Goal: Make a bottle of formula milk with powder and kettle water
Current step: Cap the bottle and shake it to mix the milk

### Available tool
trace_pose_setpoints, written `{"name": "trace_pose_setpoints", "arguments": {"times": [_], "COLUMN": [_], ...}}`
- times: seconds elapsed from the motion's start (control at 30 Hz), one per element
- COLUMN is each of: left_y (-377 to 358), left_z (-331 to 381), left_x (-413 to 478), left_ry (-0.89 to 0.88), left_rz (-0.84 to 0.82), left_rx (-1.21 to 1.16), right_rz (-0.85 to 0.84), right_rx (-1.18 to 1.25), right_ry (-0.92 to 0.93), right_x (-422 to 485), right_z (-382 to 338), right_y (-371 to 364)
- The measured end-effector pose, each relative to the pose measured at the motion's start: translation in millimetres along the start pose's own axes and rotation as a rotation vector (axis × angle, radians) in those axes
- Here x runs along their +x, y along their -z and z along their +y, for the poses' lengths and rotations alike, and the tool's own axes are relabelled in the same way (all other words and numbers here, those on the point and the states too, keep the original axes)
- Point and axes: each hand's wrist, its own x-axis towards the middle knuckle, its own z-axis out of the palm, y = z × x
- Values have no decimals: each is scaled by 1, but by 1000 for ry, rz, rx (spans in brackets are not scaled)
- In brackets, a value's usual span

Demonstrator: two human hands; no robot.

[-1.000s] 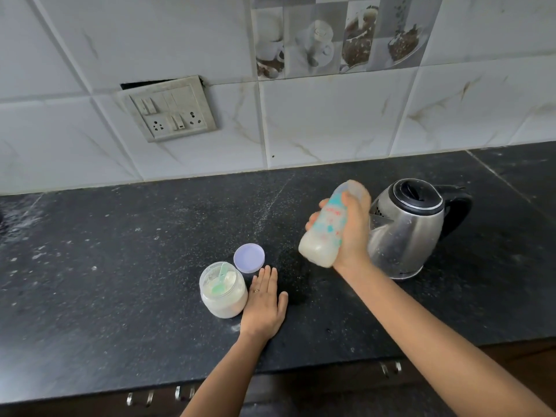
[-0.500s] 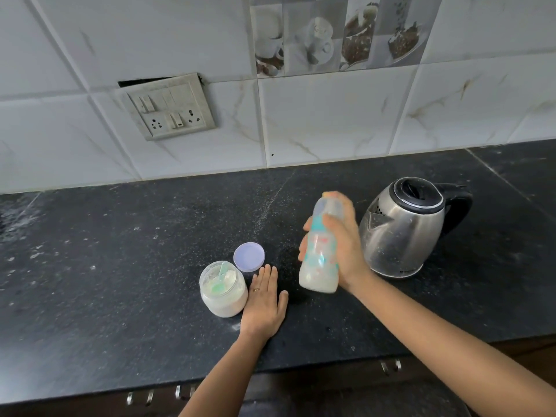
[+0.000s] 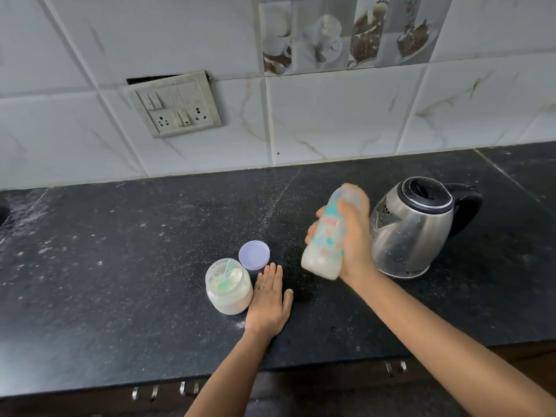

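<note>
We have the baby bottle (image 3: 326, 236) up off the bench (image 3: 120, 281) in our right hand (image 3: 352, 233), fingers wrapped tight round its middle, and it hangs in the air just left of the kettle (image 3: 412, 227) without touching it. The bottle leans, top away from us and to the right, base toward us, and white milk sits in its lower end. Its top is blurred, so we cannot tell for sure that the teat and cap are on, though a bottle gripped and tilted this way with liquid inside suggests we are shaking it to mix the powder in. That would put the task close to its end: water and powder both look to be in already.

Our left hand (image 3: 269, 299) lies flat on the bench, palm down, fingers together and holding nothing. It rests just beside the powder jar (image 3: 228, 288), at most brushing its side; we judge it is there to steady us while the other arm works.

The jar stands open with a pale green scoop (image 3: 226, 275) lying in the powder, and its lilac lid (image 3: 254, 254) lies on the bench just behind it. The kettle stands upright, handle turned away to the right and spout toward the bottle, within easy reach for pouring. Specks of spilled powder dot the dark bench around the jar.
</note>
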Motion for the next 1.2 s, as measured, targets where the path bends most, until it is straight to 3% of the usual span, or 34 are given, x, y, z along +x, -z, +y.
{"name": "trace_pose_setpoints", "arguments": {"times": [0.1, 0.13, 0.27, 0.43, 0.47, 0.6, 0.7, 0.8, 0.93, 1.0, 1.1, 1.13, 1.2], "left_y": [-2, -2, -1, -2, -2, -2, -5, -8, -2, -4, -9, -8, -4], "left_z": [-2, -1, 1, -2, -1, 0, -3, -7, 1, 0, -6, -5, 0], "left_x": [0, 0, 1, 0, 0, 1, 2, 3, 1, 2, 5, 4, 3], "left_ry": [-11, -8, 6, -14, -12, 4, -2, -10, 5, 5, -5, -1, 5], "left_rz": [-13, -6, 21, -7, 2, 15, 1, -9, 40, 27, -11, -2, 34], "left_rx": [21, 20, -21, 15, 10, 7, 24, 59, -8, 7, 64, 43, -18], "right_rz": [-182, -166, 126, -148, -153, 80, -3, -127, 107, 6, -132, -139, 2], "right_rx": [-302, -310, 105, -224, -238, 120, -37, -233, 28, 9, -239, -242, -94], "right_ry": [67, 77, -38, 28, 55, -15, -40, 56, -2, 4, 49, 70, 28], "right_x": [-29, -27, 1, -30, -27, 6, -11, -30, -2, -14, -37, -35, -18], "right_z": [15, 14, 3, 17, 14, -3, 12, 24, 9, 13, 22, 20, 14], "right_y": [2, 3, 5, 5, 5, 0, -2, 1, 1, 7, 3, 4, 4]}}
